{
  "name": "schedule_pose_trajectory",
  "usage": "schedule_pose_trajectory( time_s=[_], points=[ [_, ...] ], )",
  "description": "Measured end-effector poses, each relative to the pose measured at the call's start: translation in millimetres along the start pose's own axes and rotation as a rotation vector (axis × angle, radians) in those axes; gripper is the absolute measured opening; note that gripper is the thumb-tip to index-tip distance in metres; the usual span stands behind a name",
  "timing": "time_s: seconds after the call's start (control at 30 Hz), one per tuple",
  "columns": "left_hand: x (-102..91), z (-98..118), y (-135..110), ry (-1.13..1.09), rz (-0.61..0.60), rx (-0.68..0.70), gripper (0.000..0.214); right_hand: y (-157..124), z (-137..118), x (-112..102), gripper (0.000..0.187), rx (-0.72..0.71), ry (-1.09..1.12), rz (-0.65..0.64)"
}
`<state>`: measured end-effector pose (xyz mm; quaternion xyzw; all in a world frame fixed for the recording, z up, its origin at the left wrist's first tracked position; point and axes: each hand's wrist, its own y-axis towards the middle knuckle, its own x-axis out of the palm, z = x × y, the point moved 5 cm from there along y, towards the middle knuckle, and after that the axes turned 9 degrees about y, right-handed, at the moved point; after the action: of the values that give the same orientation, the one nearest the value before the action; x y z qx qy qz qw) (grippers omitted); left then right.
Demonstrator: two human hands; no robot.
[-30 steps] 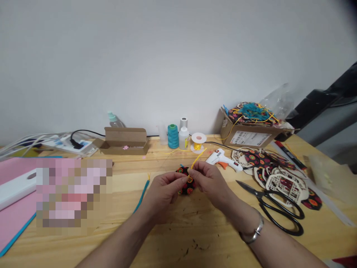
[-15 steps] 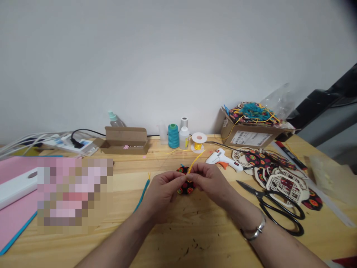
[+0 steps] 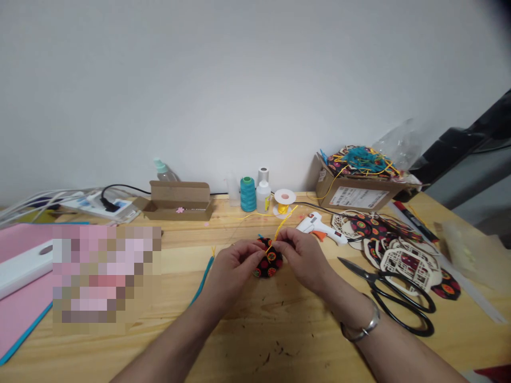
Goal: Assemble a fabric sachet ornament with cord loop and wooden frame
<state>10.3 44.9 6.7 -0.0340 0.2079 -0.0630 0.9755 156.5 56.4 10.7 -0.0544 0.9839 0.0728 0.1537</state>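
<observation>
Between my hands lies a round black patterned fabric piece (image 3: 268, 264) with orange, red and green motifs. A yellow cord (image 3: 279, 230) runs over it and sticks up past my right fingers. My left hand (image 3: 242, 264) is closed, thumb and fingertips pinching the cord at the left over the fabric. My right hand (image 3: 299, 254) pinches the same cord a little further right. A teal tassel (image 3: 203, 279) with a yellow tip lies just left of my left hand. Large black scissors (image 3: 373, 277) rest to the right of my right hand.
Behind stand a teal thread cone (image 3: 248, 194), a white bottle (image 3: 263, 197) and a yellow cord spool (image 3: 285, 203). A white glue gun (image 3: 321, 227), wooden cutouts (image 3: 411, 266) and a full cardboard box (image 3: 355, 194) are at right. An open small box (image 3: 179, 205) sits back left.
My hands have moved slightly apart, and more of the fabric piece shows between them. The yellow cord's free end has shifted a little up and right with my right hand.
</observation>
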Motion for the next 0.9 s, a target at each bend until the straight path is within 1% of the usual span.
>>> schedule_pose_trajectory(
  time_s=[0.17,0.27,0.4,0.5,0.57,0.67,0.77,0.8,0.83,0.9],
  points=[
    [0.5,5,-1,0.025,-0.025,0.11,0.018,0,1,1,0.017,-0.011,0.021,0.007],
    [5.9,4,-2,0.015,-0.058,0.093,0.018,0,3,4,0.016,0.039,0.119,-0.009],
    [13.5,-1,-3,-0.007,-0.085,0.053,0.018,-2,3,9,0.012,0.139,0.303,-0.039],
    [16.4,-3,-3,-0.008,-0.096,0.047,0.019,-4,2,14,0.01,0.222,0.468,-0.071],
    [16.8,-3,-4,-0.007,-0.095,0.057,0.018,-5,2,16,0.012,0.243,0.531,-0.086],
    [14.3,-2,-5,-0.059,-0.065,0.082,0.016,-4,1,16,0.013,0.22,0.507,-0.098],
    [7.6,-4,-5,-0.224,0.036,0.073,0.009,-2,1,13,0.015,0.182,0.414,-0.085],
    [6.4,-4,-5,-0.29,0.054,0.068,0.01,-2,0,12,0.016,0.171,0.38,-0.079],
    [6.8,-4,-5,-0.348,0.045,0.061,0.015,-2,0,11,0.016,0.157,0.348,-0.075],
    [11.0,-4,-6,-0.418,-0.027,0.043,0.026,-1,0,11,0.016,0.121,0.29,-0.076]
  ],
)
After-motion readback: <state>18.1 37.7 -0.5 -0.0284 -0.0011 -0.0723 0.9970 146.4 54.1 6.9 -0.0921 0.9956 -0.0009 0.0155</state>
